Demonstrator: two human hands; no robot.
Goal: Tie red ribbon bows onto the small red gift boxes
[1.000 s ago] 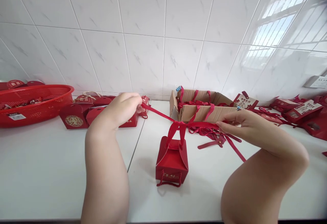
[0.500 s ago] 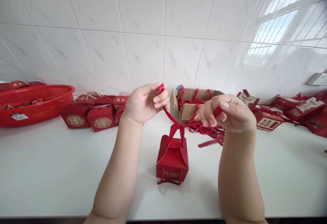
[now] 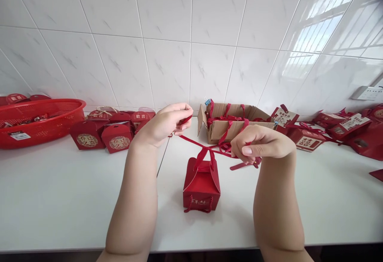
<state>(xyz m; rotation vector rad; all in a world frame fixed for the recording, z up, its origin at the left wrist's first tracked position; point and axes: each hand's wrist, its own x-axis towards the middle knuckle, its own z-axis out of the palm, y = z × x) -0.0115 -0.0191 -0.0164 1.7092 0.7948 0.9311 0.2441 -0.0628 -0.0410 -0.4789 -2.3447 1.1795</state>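
A small red gift box (image 3: pixel 202 184) stands upright on the white table, with gold lettering and a twisted red cord handle on its front. Through its top runs a red ribbon (image 3: pixel 200 158), crossed above the box and pulled out to both sides. My left hand (image 3: pixel 170 124) is closed on one end of the ribbon, up and to the left of the box. Off to the right, my right hand (image 3: pixel 259 144) is closed around the other end, its fingers curled and turned down. The ribbon between my hands looks taut.
Behind the box is an open cardboard box (image 3: pixel 214 132) holding red ribbons. A red plastic basket (image 3: pixel 60 114) and several red gift boxes (image 3: pixel 116 140) stand on the left. More boxes, one a red-and-white box (image 3: pixel 308 140), lie on the right. A tiled wall closes off the back.
My hands have moved farther apart and turned downward, drawing the ribbon flatter and tighter over the gift box. The box itself has hardly moved.
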